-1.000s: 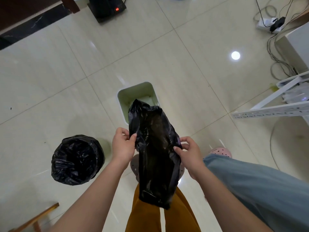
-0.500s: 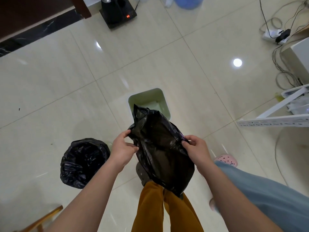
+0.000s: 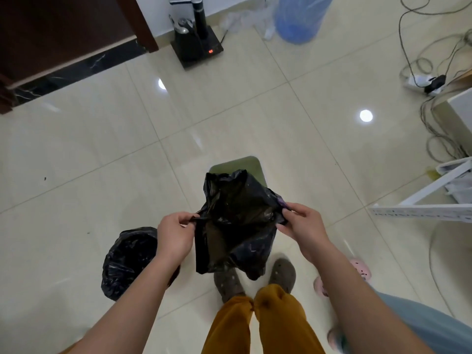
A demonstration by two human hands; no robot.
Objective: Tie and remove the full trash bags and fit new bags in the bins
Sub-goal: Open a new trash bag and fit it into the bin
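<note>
A new black trash bag (image 3: pixel 235 226) hangs between my hands, its mouth pulled partly apart. My left hand (image 3: pixel 175 235) pinches the bag's left edge. My right hand (image 3: pixel 304 227) pinches the right edge. Right behind the bag stands a pale green square bin (image 3: pixel 240 163) on the floor, mostly hidden by the plastic, with no liner visible. To my lower left stands a round bin lined with a black bag (image 3: pixel 127 261), partly covered by my left forearm.
A second person in blue trousers and pink slippers (image 3: pixel 358 269) stands close at my right. A white rack (image 3: pixel 429 200) and loose cables (image 3: pixel 439 129) lie at the right. A black water dispenser (image 3: pixel 196 44) and a blue water jug (image 3: pixel 298 16) stand at the far wall.
My hands have drawn apart, spreading the bag's mouth wider. The view has tilted up, and the bag now covers more of the green bin.
</note>
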